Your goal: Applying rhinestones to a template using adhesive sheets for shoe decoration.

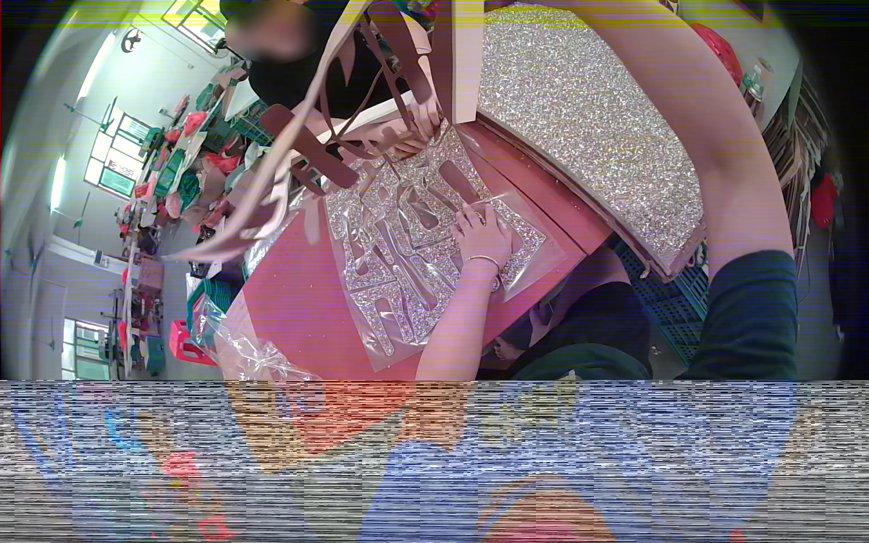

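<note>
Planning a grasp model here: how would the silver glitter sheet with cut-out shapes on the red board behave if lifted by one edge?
The silver glitter sheet with cut-out shapes is probably floppy: it looks thin and lies flat on the red board. The many holes likely weaken it, so it may sag or tear. It seems light for its size; the left hand pressing on it hints it shifts easily.

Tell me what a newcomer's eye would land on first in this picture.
First, the silver glitter sheet with strap shapes cut out of it, lying on a red board mid-frame. The left hand, a bracelet on its wrist, presses on that sheet, while the right arm reaches up along the right side past a big glitter panel; its hand is hidden. Another person's hand works at the sheet's far end, and the picture's lower third is scrambled stripes.
</note>
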Demonstrator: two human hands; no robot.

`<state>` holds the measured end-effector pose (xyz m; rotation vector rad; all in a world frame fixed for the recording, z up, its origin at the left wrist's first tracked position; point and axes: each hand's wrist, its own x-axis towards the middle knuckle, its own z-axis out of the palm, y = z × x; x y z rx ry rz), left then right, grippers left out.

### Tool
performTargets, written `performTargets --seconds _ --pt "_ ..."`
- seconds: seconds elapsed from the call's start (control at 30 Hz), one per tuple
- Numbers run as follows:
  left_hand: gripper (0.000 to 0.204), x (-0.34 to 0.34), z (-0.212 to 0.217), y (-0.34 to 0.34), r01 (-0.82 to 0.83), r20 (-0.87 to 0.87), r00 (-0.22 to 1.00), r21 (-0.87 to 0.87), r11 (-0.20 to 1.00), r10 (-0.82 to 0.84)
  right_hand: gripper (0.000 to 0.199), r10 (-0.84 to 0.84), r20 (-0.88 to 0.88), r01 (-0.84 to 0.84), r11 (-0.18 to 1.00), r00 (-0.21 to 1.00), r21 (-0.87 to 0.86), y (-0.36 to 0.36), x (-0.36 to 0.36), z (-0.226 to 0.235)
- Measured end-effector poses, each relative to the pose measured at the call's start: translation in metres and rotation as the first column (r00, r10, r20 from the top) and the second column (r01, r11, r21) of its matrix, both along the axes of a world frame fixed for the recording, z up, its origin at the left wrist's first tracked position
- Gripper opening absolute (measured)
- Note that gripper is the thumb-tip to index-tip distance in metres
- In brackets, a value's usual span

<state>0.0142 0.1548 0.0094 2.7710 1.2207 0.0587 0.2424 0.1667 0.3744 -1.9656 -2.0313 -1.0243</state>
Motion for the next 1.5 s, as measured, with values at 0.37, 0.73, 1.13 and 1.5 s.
performTargets --seconds 0.37,0.73,1.13,1.5 --pt "0.054 0.014 -0.004 -0.006 0.052 -0.004 0.999 -0.015 0.999 -0.052 0.013 -0.056 -0.016 0.056 0.998 0.998 0.008 -0.014 0.005 0.005" --pt "0.058 0.015 -0.008 -0.007 0.083 0.008 0.996 0.026 0.996 -0.084 0.012 -0.098 0.067 0.099 0.995 0.993 -0.023 -0.022 0.001 0.014" --pt "0.056 0.019 -0.019 -0.011 0.091 0.045 0.995 0.025 0.996 -0.092 0.014 -0.038 0.127 0.04 0.999 0.991 -0.013 -0.029 -0.002 0.013" --pt "0.056 0.007 -0.02 -0.005 0.049 0.052 0.997 0.051 0.997 -0.052 0.016 -0.032 0.166 0.049 0.993 0.986 -0.103 -0.025 -0.026 0.022"
